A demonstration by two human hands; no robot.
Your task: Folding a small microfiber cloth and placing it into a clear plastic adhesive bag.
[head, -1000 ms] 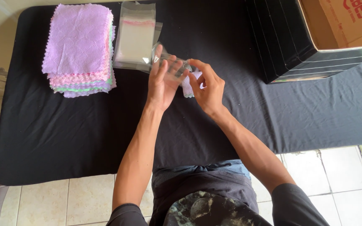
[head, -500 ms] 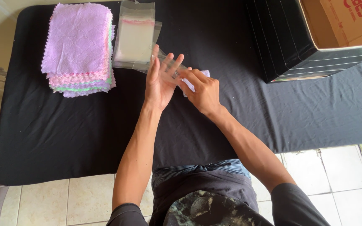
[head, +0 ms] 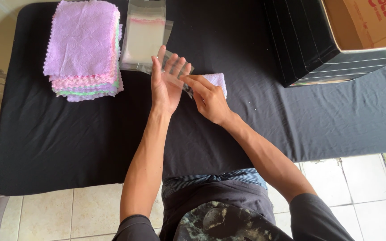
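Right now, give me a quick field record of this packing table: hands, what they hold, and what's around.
left hand: open, palm up, under a clear plastic bag
right hand: pinching the bag's edge
folded white cloth: on the table behind the right hand
cloth stack: far left, lilac on top
spare clear bags: beside the stack
black crate: far right
table cover: black

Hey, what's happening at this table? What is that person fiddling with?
A person stands at a table covered in black cloth. Their left hand is open, palm up, with a clear plastic bag lying across its fingers, while the right hand pinches the bag's edge. A folded white cloth lies just beyond the right hand. To the left sit a stack of pastel cloths and a pile of clear bags; a black box stands at right.
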